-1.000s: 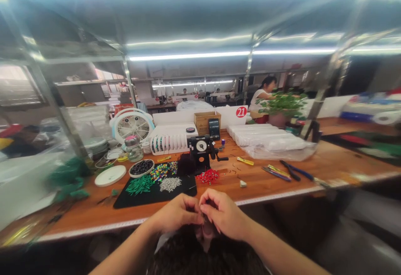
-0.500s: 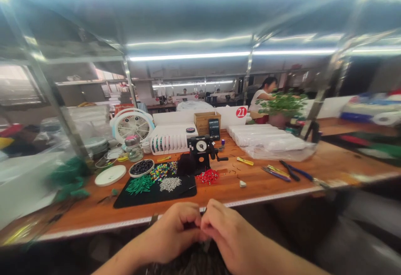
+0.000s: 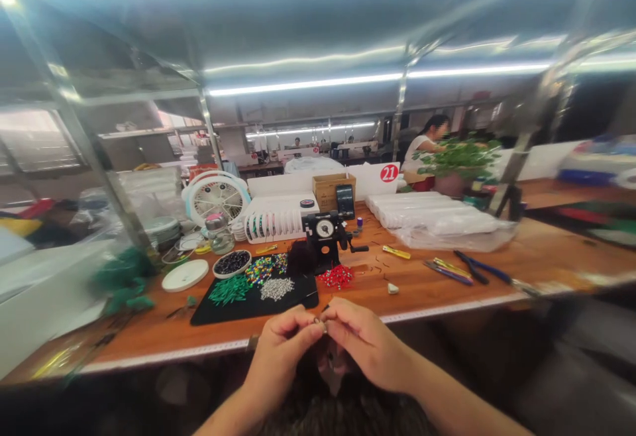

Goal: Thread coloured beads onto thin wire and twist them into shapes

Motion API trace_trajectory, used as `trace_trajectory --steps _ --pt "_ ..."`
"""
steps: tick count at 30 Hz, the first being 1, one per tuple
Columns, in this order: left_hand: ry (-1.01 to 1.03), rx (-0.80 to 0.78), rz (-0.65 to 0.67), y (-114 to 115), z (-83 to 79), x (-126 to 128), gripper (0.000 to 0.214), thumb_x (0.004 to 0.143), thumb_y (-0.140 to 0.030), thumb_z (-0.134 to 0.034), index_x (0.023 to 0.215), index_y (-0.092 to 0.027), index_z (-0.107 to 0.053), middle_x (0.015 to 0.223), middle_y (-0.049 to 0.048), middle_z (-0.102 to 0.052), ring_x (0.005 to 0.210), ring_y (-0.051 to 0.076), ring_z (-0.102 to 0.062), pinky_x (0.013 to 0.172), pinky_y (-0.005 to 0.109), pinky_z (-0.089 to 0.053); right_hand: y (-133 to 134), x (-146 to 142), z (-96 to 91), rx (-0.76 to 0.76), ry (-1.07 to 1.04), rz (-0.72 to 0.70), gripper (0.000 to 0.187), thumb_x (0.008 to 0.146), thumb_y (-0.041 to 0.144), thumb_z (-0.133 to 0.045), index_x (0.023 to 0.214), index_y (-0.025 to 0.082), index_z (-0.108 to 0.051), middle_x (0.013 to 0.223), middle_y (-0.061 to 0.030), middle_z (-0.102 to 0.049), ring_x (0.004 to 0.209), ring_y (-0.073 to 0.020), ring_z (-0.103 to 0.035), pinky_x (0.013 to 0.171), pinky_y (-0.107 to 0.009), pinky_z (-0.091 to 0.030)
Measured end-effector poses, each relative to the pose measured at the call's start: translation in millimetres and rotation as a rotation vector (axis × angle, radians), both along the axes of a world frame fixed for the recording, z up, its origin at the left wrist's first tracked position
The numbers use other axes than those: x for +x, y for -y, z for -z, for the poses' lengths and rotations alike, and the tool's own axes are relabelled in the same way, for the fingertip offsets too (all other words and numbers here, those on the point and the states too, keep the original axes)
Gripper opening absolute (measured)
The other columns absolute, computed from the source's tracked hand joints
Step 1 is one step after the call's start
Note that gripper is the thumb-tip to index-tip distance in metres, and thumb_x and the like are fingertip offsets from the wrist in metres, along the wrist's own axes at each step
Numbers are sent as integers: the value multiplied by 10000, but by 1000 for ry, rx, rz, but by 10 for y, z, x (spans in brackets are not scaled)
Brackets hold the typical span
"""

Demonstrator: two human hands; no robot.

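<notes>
The wooden workbench [image 3: 149, 343] runs across the scene, with a black mat [image 3: 233, 310] at its near left and pliers [image 3: 472, 269] toward the right. Beyond the mat's far right corner stands a small crank winder [image 3: 324, 240], with red beads [image 3: 336, 277] at its foot. Just past the bench's near edge, the left hand [image 3: 283, 350] and right hand [image 3: 362, 346] meet, fingers curled and pinching a tiny metal piece [image 3: 318, 321] between them. The fingers partly hide it, and its shape is hard to make out. Below the hands lies a dark fuzzy mass [image 3: 342, 413], cut off by the bottom of the view; what it is cannot be told.
</notes>
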State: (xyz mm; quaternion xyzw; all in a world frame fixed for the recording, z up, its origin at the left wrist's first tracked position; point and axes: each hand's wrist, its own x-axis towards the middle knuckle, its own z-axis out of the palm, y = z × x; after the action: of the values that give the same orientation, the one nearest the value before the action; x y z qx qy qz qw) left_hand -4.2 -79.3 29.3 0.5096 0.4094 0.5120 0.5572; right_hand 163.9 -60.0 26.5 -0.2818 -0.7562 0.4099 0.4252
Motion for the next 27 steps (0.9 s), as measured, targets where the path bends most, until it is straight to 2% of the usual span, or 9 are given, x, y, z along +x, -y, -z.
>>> trace_trajectory --steps 3,6,8,11,15,21,27 --pt "215 -83 -120 15 92 114 271 582 -367 -807 582 -156 -637 548 -41 -501 464 55 -421 448 168 -356 5 -94 102 -162 -129 -15 236 876 394 -510 807 181 -586 722 -12 -572 607 -117 -503 553 -227 -390" --pt "417 -173 -155 13 169 213 273 563 -361 -821 639 -167 -645 567 -25 -547 552 72 -486 554 163 -425 -1 -186 168 -289 -261 -12 277 837 431 -560 746 170 -581 654 -4 -577 532 -100 -493 487 -207 -373" --pt "455 -181 -170 10 196 247 270 571 -350 -819 655 -165 -642 581 -23 -552 565 72 -493 582 166 -439 -8 -218 192 -361 -306 -16 300 816 447 -584 717 164 -575 586 9 -560 465 -86 -469 435 -195 -347" --pt "369 -94 -193 1 211 242 235 635 -337 -780 661 -158 -631 589 -32 -518 542 64 -461 547 162 -420 -15 -217 205 -456 -324 -23 308 801 461 -596 750 157 -594 538 20 -542 391 -72 -424 369 -183 -298" --pt "240 -17 -178 -25 251 192 215 697 -331 -728 658 -149 -623 593 -37 -473 508 60 -415 488 168 -376 -25 -188 211 -522 -305 -4 302 774 458 -627 772 156 -617 529 25 -530 377 -74 -412 342 -181 -309" --pt "189 26 -180 -57 310 171 203 697 -325 -722 644 -144 -646 637 -22 -495 533 67 -431 503 176 -377 -51 -208 284 -532 -343 7 291 775 424 -630 704 142 -624 505 27 -496 374 -62 -370 339 -179 -279" --pt "201 13 -203 -47 248 227 204 669 -337 -739 647 -148 -664 645 -6 -526 580 90 -461 524 180 -393 -51 -248 378 -634 -492 -3 250 746 385 -661 732 136 -643 423 74 -371 348 -47 -275 327 -181 -223"
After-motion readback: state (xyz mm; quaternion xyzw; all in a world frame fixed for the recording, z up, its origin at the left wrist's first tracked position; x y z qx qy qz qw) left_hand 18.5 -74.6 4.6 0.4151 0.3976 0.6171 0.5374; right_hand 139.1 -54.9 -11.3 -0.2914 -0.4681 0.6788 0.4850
